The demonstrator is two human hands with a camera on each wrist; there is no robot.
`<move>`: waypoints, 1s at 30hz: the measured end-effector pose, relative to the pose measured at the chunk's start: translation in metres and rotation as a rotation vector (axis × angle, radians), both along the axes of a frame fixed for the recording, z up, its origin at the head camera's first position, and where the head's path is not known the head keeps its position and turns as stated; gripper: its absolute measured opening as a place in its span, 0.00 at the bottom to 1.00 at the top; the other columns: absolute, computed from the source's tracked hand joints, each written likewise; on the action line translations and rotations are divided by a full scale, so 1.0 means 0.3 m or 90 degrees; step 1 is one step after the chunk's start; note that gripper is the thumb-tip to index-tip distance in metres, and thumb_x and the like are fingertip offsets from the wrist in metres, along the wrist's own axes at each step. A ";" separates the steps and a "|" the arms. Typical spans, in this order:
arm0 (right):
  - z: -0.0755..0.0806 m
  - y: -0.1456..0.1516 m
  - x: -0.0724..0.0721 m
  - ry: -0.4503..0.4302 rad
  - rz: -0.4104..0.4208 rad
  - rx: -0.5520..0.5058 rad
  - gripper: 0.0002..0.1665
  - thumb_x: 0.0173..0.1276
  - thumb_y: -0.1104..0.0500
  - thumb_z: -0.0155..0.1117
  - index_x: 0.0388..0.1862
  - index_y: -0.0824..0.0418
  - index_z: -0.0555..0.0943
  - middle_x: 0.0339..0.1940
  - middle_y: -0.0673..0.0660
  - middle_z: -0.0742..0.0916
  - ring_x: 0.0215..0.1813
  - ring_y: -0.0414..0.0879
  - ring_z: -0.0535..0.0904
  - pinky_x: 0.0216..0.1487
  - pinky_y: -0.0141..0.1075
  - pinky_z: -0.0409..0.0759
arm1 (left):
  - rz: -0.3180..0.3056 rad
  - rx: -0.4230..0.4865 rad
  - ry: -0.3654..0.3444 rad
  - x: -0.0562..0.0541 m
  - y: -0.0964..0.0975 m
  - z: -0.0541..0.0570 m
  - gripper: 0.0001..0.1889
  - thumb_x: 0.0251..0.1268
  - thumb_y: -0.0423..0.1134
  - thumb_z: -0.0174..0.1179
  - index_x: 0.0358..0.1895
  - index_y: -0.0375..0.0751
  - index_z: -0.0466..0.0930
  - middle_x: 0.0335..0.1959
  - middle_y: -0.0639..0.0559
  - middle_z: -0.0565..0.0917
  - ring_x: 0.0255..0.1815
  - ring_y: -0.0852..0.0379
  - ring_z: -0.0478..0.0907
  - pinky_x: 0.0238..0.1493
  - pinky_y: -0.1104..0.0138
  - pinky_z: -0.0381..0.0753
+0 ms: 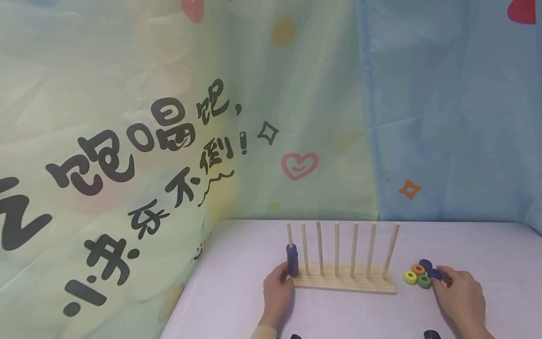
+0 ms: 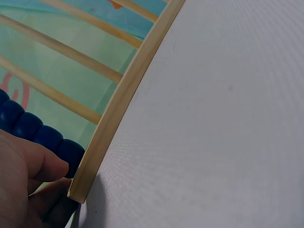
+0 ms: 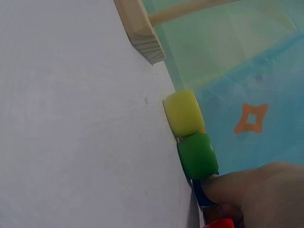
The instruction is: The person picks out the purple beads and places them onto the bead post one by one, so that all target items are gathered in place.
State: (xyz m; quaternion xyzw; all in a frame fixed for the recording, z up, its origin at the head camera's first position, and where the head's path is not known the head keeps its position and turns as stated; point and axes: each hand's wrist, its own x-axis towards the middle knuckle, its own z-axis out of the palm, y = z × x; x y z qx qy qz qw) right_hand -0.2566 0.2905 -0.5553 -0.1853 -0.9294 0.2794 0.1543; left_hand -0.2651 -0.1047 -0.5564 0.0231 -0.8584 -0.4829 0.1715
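A wooden peg rack (image 1: 345, 282) with a row of several upright pegs stands on the table. On its leftmost peg is a stack of dark blue beads (image 1: 292, 260). My left hand (image 1: 278, 289) holds the rack's left end, thumb beside the lowest bead in the left wrist view. To the rack's right, my right hand (image 1: 461, 294) pinches a dark blue bead (image 1: 434, 274) between thumb and fingers. Against it lie a green bead (image 1: 424, 281), a yellow bead (image 1: 410, 277), an orange bead (image 1: 418, 269) and another blue bead (image 1: 425, 264). A red bead (image 3: 221, 223) shows partly under the right hand.
A pale cloth covers the table (image 1: 220, 282). Behind it hangs a printed curtain (image 1: 296, 117) with dark lettering on the left and a blue panel on the right. Two small dark objects (image 1: 432, 334) poke in at the bottom edge of the head view.
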 end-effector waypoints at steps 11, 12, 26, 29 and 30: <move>-0.012 0.005 0.009 0.018 -0.012 0.007 0.26 0.61 0.64 0.66 0.56 0.75 0.74 0.43 0.74 0.79 0.46 0.69 0.71 0.45 0.59 0.73 | 0.001 0.000 -0.002 0.005 0.003 0.002 0.25 0.49 0.24 0.58 0.54 0.41 0.82 0.53 0.47 0.84 0.60 0.46 0.78 0.65 0.50 0.72; -0.012 0.005 0.008 0.015 -0.016 0.004 0.26 0.62 0.63 0.66 0.57 0.75 0.74 0.45 0.74 0.79 0.48 0.70 0.71 0.47 0.60 0.73 | 0.001 0.000 -0.003 0.005 0.003 0.001 0.25 0.49 0.24 0.58 0.54 0.41 0.82 0.53 0.47 0.84 0.60 0.46 0.78 0.65 0.50 0.72; 0.025 0.010 0.015 -0.017 -0.030 -0.063 0.30 0.67 0.57 0.61 0.62 0.74 0.70 0.47 0.75 0.80 0.42 0.66 0.76 0.41 0.55 0.75 | 0.001 -0.002 -0.004 -0.003 -0.003 -0.007 0.25 0.49 0.25 0.58 0.54 0.43 0.82 0.53 0.48 0.85 0.60 0.47 0.79 0.66 0.50 0.72; 0.036 0.009 0.016 -0.001 -0.036 -0.071 0.31 0.68 0.56 0.61 0.63 0.73 0.70 0.46 0.75 0.81 0.41 0.65 0.76 0.40 0.54 0.74 | 0.000 0.001 -0.005 -0.003 -0.002 -0.005 0.25 0.49 0.25 0.57 0.54 0.43 0.82 0.53 0.48 0.85 0.60 0.47 0.78 0.66 0.50 0.72; 0.039 0.008 0.015 0.006 -0.039 -0.073 0.30 0.68 0.56 0.61 0.63 0.73 0.70 0.46 0.74 0.81 0.42 0.65 0.76 0.40 0.54 0.74 | 0.000 0.000 -0.006 -0.003 -0.002 -0.004 0.25 0.49 0.25 0.57 0.54 0.43 0.82 0.53 0.48 0.85 0.60 0.47 0.78 0.66 0.50 0.72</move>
